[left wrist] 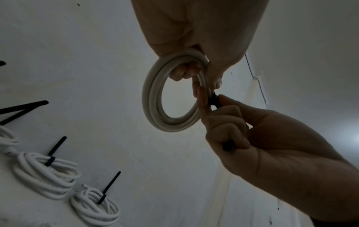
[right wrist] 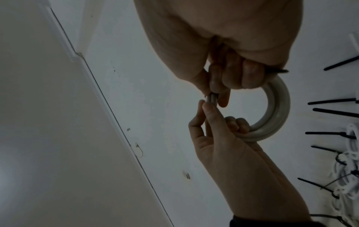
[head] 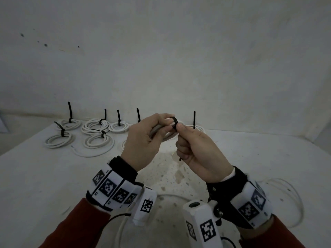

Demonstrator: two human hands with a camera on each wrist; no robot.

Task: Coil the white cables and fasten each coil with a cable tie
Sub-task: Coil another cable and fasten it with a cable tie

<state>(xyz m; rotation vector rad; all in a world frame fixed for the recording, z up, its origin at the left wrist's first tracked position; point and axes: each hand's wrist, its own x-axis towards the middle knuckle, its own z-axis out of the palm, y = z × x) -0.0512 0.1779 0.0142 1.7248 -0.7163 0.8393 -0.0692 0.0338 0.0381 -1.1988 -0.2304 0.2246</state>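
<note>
Left hand (head: 143, 138) grips coil (left wrist: 155, 98) aloft over table (head: 35, 176); right hand (head: 195, 149) pinches tie (head: 174, 120) looped round it. Step: cinching. Next: pull tail snug, steady coil, set beside tied coils (head: 97, 133)

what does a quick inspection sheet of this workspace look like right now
surface: pale table, stained near the middle
job's things: coil held up; black tie looped round it; tied coils at the far left
clutter: nothing seen
grippers: left hand grips the coil; right hand pinches the tie
cables: loose cable lying at the near right
surroundings: plain wall, a few dark marks
</note>
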